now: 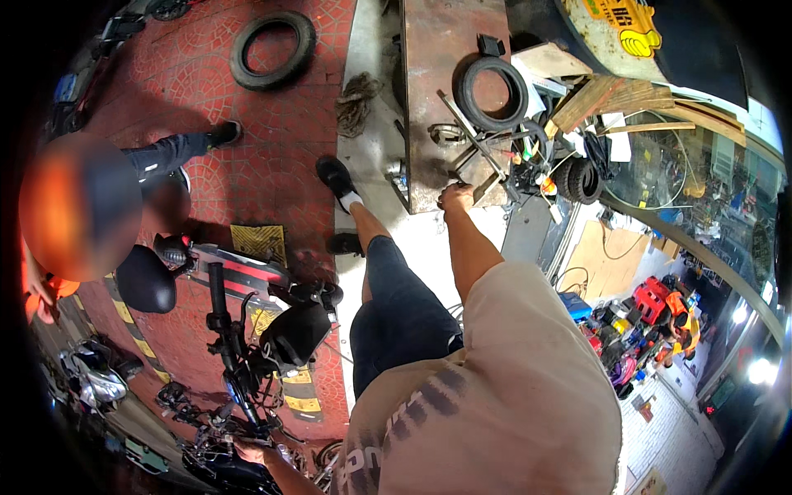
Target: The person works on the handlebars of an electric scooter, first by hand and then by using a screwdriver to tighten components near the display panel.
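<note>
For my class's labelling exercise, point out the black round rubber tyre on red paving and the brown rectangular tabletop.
Black tyre [268,82], head view: lower curve.
Brown tabletop [431,74], head view: bare upper part.

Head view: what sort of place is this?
Probably a roadside repair spot for scooters or motorbikes: a loose tyre lies on the red paving, a smaller tyre sits on the brown bench, and black handlebars show nearby.

Worn on the head, one wide fisheye view looks down past the near shirt [511,388] to worktop [437,58] and floor [285,144].
</note>
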`<state>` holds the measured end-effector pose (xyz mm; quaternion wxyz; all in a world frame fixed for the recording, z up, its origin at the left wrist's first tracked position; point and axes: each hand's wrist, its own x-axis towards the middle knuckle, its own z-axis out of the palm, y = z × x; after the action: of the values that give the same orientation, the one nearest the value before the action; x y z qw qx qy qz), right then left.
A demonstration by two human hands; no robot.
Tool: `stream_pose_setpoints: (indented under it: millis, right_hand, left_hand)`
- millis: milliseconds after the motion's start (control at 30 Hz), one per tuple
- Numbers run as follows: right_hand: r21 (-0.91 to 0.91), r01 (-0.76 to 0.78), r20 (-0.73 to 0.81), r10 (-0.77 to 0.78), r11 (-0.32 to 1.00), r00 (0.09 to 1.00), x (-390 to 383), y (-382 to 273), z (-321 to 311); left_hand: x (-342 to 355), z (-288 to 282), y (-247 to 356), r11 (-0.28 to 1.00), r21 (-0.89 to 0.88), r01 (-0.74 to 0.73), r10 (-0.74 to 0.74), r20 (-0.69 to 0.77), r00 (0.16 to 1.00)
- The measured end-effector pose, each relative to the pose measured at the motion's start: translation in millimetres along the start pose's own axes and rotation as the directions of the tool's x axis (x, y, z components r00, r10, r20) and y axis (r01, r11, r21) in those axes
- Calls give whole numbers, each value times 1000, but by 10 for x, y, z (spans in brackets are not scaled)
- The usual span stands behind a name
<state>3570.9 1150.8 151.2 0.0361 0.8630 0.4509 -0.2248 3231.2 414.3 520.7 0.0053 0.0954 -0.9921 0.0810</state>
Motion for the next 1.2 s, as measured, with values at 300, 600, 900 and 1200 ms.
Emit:
stream_pose_setpoints:
  millis: [300, 600, 900, 1200]
  right_hand:
    - [585, -130, 219, -2, 800, 976, -218, 111, -84]
    - [112, -78, -94, 89, 991, 992, 383, 479, 139]
    - [-15, 18, -128, -20, 1000, 992, 314, 445, -6]
    - [-126, 364, 303, -314, 923, 900, -748, 342, -289]
  left_hand:
    - [128, -67, -43, 920, -138, 366, -352, 120, 928]
    - [93, -82, -153, 980, -44, 193, -192, 18, 981]
    - [90, -80, -106, 947, -247, 206, -203, 39, 978]
    - [-133, -40, 32, 981, -175, -89, 70, -111, 991]
